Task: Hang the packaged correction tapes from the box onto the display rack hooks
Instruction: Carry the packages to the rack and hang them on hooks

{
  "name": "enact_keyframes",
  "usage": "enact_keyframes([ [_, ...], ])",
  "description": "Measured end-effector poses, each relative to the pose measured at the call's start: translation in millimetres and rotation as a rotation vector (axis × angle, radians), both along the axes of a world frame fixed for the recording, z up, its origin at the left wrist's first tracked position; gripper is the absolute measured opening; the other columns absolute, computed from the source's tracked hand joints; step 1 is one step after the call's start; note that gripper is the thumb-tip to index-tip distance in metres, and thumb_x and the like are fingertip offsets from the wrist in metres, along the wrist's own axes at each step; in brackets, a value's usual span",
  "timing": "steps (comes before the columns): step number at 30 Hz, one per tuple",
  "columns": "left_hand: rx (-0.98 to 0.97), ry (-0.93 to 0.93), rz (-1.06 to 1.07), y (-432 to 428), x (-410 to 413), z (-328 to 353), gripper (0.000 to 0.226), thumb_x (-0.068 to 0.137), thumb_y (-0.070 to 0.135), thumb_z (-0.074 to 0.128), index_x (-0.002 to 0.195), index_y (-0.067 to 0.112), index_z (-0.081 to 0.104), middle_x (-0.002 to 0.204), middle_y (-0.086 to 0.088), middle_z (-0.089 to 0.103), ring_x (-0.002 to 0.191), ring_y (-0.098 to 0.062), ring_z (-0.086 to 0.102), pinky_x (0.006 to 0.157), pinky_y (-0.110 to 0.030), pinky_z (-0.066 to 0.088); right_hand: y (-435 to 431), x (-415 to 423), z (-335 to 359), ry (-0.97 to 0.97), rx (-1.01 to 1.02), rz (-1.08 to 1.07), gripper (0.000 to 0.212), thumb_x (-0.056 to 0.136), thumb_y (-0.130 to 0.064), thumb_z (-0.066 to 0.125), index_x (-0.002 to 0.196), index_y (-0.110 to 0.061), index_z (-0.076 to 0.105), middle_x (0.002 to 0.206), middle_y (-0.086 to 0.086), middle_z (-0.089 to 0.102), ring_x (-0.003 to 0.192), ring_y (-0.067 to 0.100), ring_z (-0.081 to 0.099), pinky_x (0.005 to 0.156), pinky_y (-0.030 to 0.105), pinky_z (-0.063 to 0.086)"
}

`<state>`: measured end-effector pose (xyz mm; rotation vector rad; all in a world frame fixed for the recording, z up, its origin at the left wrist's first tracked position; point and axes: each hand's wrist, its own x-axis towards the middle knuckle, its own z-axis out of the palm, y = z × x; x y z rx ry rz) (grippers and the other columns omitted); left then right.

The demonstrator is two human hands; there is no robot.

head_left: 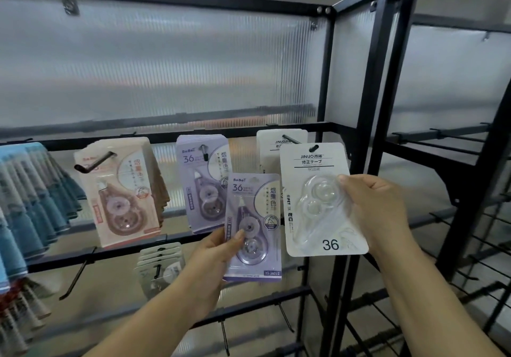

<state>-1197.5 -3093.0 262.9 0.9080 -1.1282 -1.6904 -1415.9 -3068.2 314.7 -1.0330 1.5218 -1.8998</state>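
**Both hands at the rack, white pack nearing its hook.** Your right hand is grasping the white correction tape pack by its right edge, thumb lying across the clear blister and fingers curling behind the card. Your left hand is pinching the lilac correction tape pack at its lower left, thumb on the blister, holding it just beside the white one and slightly lower. Both packs are hanging in the air in front of the display rack. The box is not showing in this view.

The step in hand appears to be hanging the white pack. Its hang slot is sitting just below and to the right of the tip of the black hook, which is already carrying the white stack. To do this well, you should be:
- keeping the card upright and square to the hook;
- lifting until slot and tip are lining up;
- sliding the card back along the hook before letting go.

Gripping at mid-height is probably leaving the top edge free to flex, so be guiding it slowly. The lilac pack likely belongs on the lilac stack, just behind it to the left.

The white pack is showing a pale card printed "JINUO" and a large "36", under a transparent blister. The lilac pack is also showing "36", with a teardrop-shaped dispenser under clear plastic.
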Motion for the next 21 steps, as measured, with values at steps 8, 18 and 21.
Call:
enact_keyframes([
  [8,0.008,-0.041,0.035,5,9,-1,0.024,0.089,0.014,0.057,0.112,0.012,0.065,0.102,-0.009,0.073,0.09,-0.026,0.069,0.08,-0.039,0.056,-78,-5,6,0.46,0.169,-0.108,0.039,0.091,-0.028,0.056,0.059,-0.005,0.054,0.054,0.005,0.044,0.055,0.019,0.041,0.054,0.028,0.033],
  [18,-0.061,-0.09,0.015,9,10,-6,0.02,0.088,0.013,0.058,0.105,0.011,0.068,0.098,-0.01,0.073,0.088,-0.024,0.069,0.075,-0.033,0.053,-57,18,-22,0.411,0.102,0.016,0.049,0.093,-0.05,0.05,0.064,-0.01,0.051,0.059,0.003,0.047,0.053,0.015,0.042,0.052,0.026,0.034],
  [21,-0.096,-0.089,-0.008,10,9,-7,0.024,0.08,0.019,0.062,0.102,0.012,0.069,0.099,-0.01,0.073,0.09,-0.026,0.068,0.079,-0.04,0.055,-39,38,-35,0.272,0.128,0.506,0.049,0.076,-0.062,0.062,0.074,-0.013,0.069,0.065,0.005,0.066,0.054,0.012,0.056,0.057,0.027,0.046],
])
